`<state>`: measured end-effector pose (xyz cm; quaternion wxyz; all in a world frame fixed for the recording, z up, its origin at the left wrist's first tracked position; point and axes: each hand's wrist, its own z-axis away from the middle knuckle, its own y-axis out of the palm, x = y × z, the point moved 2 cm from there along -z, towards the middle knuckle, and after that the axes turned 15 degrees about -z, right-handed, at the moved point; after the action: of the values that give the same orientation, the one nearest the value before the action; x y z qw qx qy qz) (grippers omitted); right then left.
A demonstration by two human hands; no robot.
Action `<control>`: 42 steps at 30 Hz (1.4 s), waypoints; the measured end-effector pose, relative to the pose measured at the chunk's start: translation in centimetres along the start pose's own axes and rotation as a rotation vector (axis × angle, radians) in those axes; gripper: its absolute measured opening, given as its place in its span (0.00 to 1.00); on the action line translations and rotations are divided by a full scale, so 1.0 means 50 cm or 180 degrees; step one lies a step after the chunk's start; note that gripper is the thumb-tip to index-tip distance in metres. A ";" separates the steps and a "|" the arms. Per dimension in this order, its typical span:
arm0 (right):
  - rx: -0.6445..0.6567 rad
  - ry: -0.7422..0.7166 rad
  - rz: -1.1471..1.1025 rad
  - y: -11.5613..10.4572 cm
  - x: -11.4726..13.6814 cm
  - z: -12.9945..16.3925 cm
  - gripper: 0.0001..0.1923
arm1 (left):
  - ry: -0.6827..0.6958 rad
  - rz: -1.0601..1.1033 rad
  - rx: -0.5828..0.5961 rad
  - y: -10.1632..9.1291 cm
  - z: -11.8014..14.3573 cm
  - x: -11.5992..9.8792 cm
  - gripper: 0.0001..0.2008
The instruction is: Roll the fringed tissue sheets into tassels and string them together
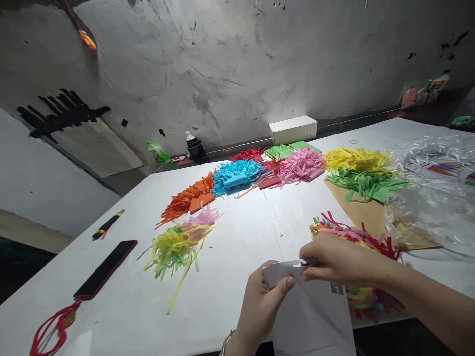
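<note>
Close to the table's near edge I hold a white printed packet (311,316) with a slot near its top edge and a small grey printed square on its right side. My left hand (265,301) is closed on the packet's upper left corner, thumb on the front. The fingers of my right hand (330,259) pinch the top edge beside the slot. Behind my right hand and forearm lies a multicoloured bunch of paper strips (365,235), partly hidden. A loose pile of yellow, pink and green strips (174,244) is to the left.
Orange (191,198), blue (237,178), pink (302,165) and yellow strip bundles (356,159) line the back of the white table (230,296). A phone (106,269) and a cutter (108,225) lie left. Clear plastic (426,212) covers the right; a white box (293,129) stands behind.
</note>
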<state>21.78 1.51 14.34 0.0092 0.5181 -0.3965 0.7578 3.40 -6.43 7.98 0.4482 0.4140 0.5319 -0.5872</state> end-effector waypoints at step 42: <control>0.0003 -0.0889 -0.1799 0.085 -0.040 0.084 0.26 | -0.0753 0.1005 -0.0725 -0.076 0.072 -0.057 0.26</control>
<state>24.15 -3.18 10.83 0.1646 0.7069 -0.2339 0.6469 0.43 -9.64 12.02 0.6377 0.3671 0.4671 -0.4904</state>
